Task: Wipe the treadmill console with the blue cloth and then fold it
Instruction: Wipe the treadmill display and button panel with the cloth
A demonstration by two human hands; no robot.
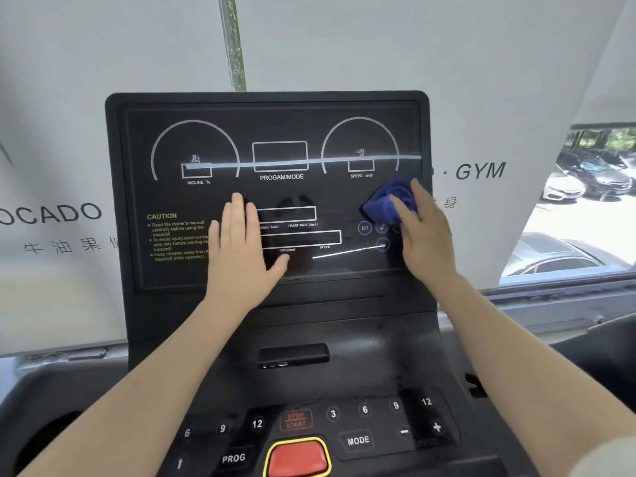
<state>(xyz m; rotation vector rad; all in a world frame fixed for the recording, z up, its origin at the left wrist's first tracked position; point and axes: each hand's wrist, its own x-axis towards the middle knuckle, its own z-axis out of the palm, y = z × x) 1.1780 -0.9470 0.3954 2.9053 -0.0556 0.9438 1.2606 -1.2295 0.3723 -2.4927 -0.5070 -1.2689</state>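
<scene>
The black treadmill console (268, 132) stands upright in front of me, with dial outlines, display boxes and a yellow caution text. My right hand (425, 235) presses a bunched blue cloth (389, 201) against the panel's right side, just below the speed dial; my fingers cover part of the cloth. My left hand (239, 249) lies flat with fingers together on the middle of the panel, holding nothing and covering part of the caution text.
Below the panel is a lower deck with number keys, a MODE key (358, 440) and a red stop button (297, 457). A white banner with lettering hangs behind. A window (585, 208) at right shows parked cars.
</scene>
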